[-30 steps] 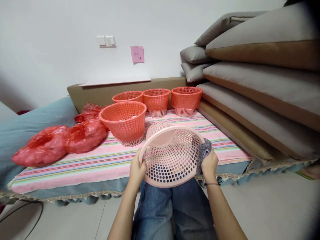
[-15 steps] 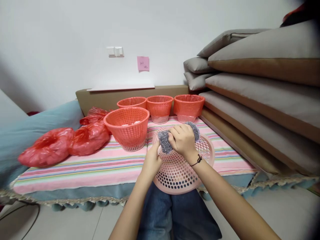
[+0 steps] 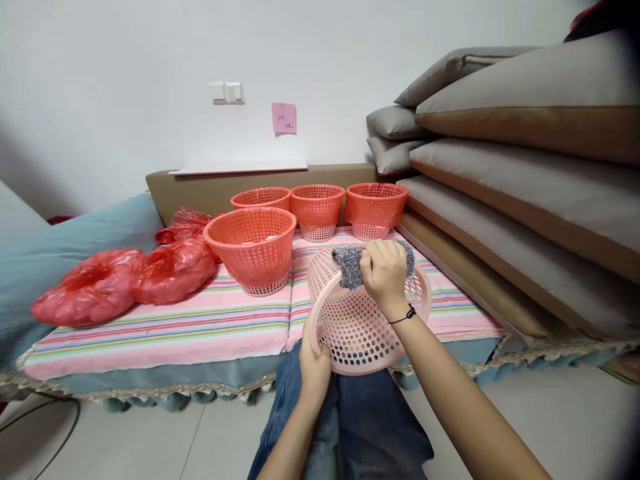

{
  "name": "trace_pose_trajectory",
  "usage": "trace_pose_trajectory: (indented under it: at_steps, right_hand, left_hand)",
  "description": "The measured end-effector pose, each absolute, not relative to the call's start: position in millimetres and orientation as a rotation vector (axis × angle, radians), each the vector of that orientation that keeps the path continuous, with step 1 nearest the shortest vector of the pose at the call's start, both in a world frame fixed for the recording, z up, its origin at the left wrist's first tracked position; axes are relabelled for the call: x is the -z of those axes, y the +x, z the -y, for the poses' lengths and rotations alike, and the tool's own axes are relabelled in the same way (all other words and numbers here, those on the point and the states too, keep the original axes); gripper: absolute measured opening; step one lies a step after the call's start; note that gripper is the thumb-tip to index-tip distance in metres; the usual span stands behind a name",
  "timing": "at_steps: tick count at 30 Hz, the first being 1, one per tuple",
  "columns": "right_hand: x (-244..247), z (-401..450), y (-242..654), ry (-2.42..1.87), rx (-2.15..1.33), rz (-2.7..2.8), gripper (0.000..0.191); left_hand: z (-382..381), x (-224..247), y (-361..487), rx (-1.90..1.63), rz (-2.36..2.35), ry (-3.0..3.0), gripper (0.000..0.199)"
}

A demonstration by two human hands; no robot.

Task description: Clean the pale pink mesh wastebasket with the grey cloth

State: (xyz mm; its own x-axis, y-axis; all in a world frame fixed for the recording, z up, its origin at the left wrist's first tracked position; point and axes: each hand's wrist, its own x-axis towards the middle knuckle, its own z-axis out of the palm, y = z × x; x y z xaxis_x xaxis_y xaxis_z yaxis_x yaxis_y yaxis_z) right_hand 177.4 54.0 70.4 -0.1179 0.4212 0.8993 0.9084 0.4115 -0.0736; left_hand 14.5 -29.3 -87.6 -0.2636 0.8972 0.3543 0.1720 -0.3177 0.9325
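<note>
A pale pink perforated basket lies tilted over my knees at the edge of the striped cover, its mouth facing me. My left hand grips its rim at the lower left. With my right hand I hold a grey speckled cloth bunched against the upper rim. The cloth hangs out on both sides of the fist and hides part of that rim. A dark cord bracelet is on the right wrist.
Red baskets stand on the striped cover beyond the pink one. Red plastic bags lie at the left. Grey and brown cushions are stacked at the right. A pink note is on the wall.
My left hand has moved down along the rim. My right hand and the cloth have shifted right and slightly up. The basket's mouth now faces me more.
</note>
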Motion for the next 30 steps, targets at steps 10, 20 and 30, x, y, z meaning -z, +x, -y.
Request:
trace_pose_trajectory:
  at_steps: [10, 20, 30]
  right_hand:
    - [-4.3, -32.6, 206.8, -1.349, 0.134, 1.453, 0.041]
    - [-52.2, -47.1, 173.5, -1.32, 0.429, 1.566, 0.044]
    - [-66.8, -47.5, 157.2, -1.234, 0.566, 1.718, 0.042]
  left_hand:
    - [11.2, -22.5, -59.9, -1.617, -1.548, 2.01, 0.041]
    - [-10.6, -36.2, -53.8, -1.408, -1.341, 2.322, 0.047]
    - [4.0, -27.4, -48.4, -1.364, -1.358, 2.233, 0.055]
